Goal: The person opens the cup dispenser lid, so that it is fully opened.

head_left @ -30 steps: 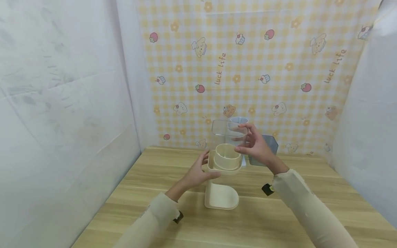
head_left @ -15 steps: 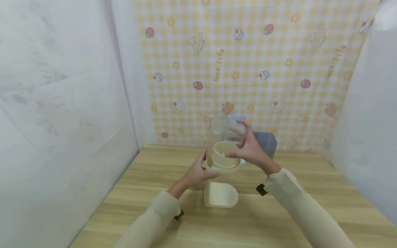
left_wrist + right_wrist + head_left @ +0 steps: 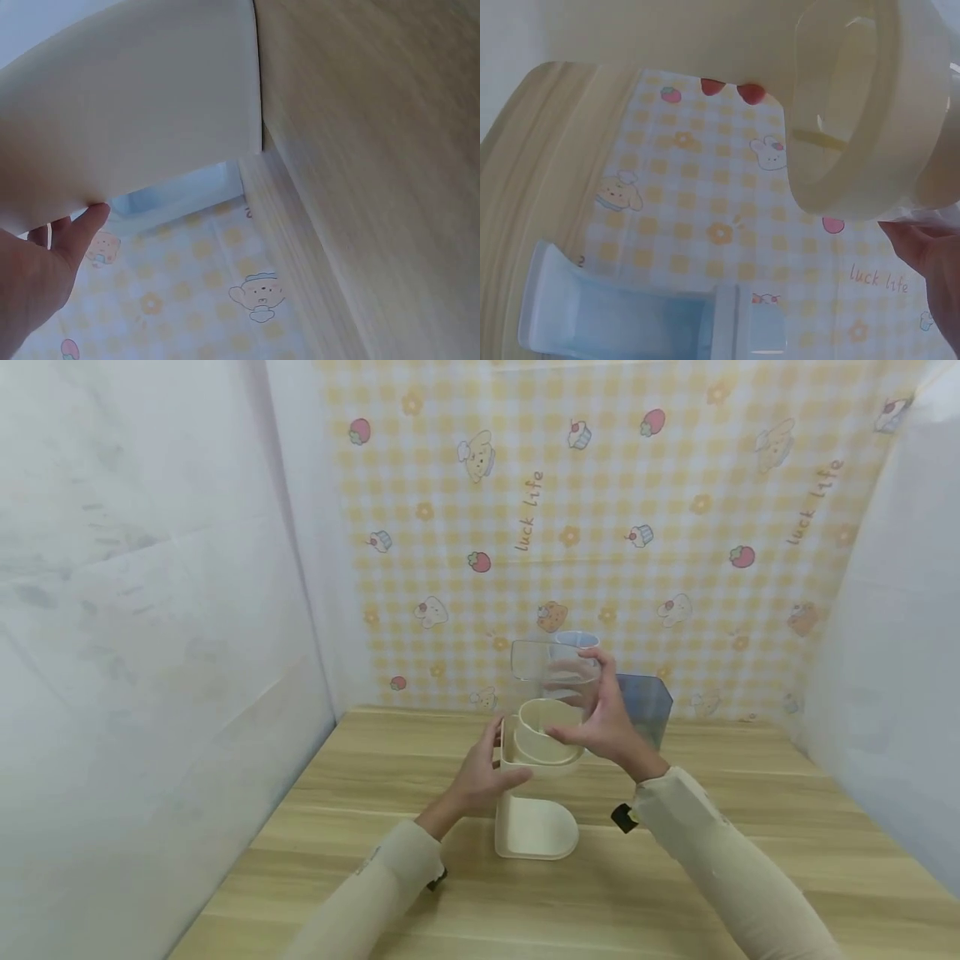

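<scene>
A cream two-level stand (image 3: 534, 828) has a flat rounded base on the table and a broad upper part with a round collar (image 3: 551, 732). A clear plastic container (image 3: 527, 662) stands upright over this upper part. My left hand (image 3: 480, 777) grips the upper part's left side, thumb in front. In the left wrist view its fingers touch the edge of a large cream panel (image 3: 142, 97). My right hand (image 3: 609, 722) holds the container's right side, its thumb beside the collar. The right wrist view shows the collar (image 3: 870, 165) from below, and red fingertips beyond the stand.
Behind the container stands a similar pale blue stand (image 3: 577, 639), its base (image 3: 630, 315) visible in the right wrist view. A translucent grey-blue bin (image 3: 645, 706) sits right of it, near the patterned backdrop (image 3: 420, 560). White sheets border the wooden table (image 3: 375, 877).
My right hand has shifted slightly left, bringing its thumb in over the collar. My left hand keeps its grip on the stand. The view has tilted a little.
</scene>
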`<state>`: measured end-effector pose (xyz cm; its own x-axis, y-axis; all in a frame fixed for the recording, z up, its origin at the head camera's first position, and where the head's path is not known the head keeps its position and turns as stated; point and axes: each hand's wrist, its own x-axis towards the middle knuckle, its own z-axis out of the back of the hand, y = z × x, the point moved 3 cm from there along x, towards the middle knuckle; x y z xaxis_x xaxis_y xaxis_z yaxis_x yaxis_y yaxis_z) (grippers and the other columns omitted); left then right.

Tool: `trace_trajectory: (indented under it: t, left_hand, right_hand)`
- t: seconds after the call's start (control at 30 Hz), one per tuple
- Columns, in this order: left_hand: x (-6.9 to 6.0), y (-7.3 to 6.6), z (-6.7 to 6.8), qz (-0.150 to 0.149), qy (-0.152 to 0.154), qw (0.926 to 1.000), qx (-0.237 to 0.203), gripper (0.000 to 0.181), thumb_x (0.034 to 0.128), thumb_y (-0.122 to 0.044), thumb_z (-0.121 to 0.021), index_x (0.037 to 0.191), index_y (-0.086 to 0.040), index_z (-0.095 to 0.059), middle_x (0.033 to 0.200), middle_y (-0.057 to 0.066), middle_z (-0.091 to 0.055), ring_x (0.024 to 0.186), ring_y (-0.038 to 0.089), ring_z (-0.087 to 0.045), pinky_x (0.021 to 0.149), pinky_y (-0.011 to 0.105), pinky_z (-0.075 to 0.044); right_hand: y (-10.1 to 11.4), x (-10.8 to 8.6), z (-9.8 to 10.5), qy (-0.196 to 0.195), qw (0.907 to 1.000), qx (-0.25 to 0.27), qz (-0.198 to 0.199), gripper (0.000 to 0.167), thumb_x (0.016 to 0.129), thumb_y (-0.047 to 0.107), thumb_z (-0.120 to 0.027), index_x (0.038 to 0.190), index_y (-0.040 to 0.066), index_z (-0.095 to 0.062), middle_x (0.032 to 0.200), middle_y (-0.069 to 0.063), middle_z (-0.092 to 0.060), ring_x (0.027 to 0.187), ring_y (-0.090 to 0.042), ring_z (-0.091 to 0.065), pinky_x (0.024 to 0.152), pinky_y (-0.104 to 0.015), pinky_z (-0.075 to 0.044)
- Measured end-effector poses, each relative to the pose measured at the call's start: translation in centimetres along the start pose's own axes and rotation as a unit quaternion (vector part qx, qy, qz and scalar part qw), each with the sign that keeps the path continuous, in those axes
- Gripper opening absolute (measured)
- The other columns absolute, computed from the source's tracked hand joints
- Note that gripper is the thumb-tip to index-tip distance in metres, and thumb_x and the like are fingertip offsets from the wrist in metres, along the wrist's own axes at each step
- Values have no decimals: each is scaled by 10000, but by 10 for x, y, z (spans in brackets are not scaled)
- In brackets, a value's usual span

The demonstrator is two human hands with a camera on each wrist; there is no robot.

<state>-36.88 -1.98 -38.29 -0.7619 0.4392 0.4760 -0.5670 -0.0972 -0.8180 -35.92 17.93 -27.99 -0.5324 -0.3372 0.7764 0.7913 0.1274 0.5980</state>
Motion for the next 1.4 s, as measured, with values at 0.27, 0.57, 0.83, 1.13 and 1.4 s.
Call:
trace_trajectory:
  t: [0.27,0.57,0.83,1.13,1.4]
  left_hand:
    - [-4,0,0,69,100,9999,104,989,848,-538,-694,1585,-174,-144,1435,115,-431,1282,314,-439,987,541,-473]
    - [-3,2,-1,110,172,9997,-165,1007,853,-471,-730,1597,-200,-108,1472,133,-385,1307,329,-418,1024,502,-454]
    - [-2,4,-5,15,243,9997,-87,970,877,-477,-704,1598,-253,-95,1443,81,-407,1273,254,-435,1005,446,-476]
    - [-6,-12,-3,-39,337,9993,-155,1000,888,-480,-686,1600,-152,-66,1420,183,-415,1245,304,-462,968,381,-508]
    - [-10,-23,0,-41,417,9991,-81,1036,900,-479,-670,1584,-38,-28,1404,241,-408,1227,312,-463,965,377,-509]
  right_hand:
    - [0,-3,1,-55,9971,-750,114,991,658,-123,-853,1395,53,-214,1364,-296,-471,1088,-475,-612,902,-469,-546]
    - [2,3,3,-338,9961,-572,-575,851,738,-149,-761,1358,173,-276,1344,-330,-489,1032,-536,-594,778,-362,-592]
    - [2,-4,1,-484,9978,323,317,861,728,-73,-828,1373,93,-283,1350,-223,-489,1085,-288,-641,889,-389,-556]
    - [4,-2,-2,-614,9970,-42,464,902,745,138,-886,1374,-17,-258,1346,-286,-473,1065,-268,-660,881,-398,-564]
    - [4,1,-2,-901,9959,-61,-49,789,716,-239,-699,1369,-13,-318,1298,-332,-498,970,-267,-700,723,-316,-597]
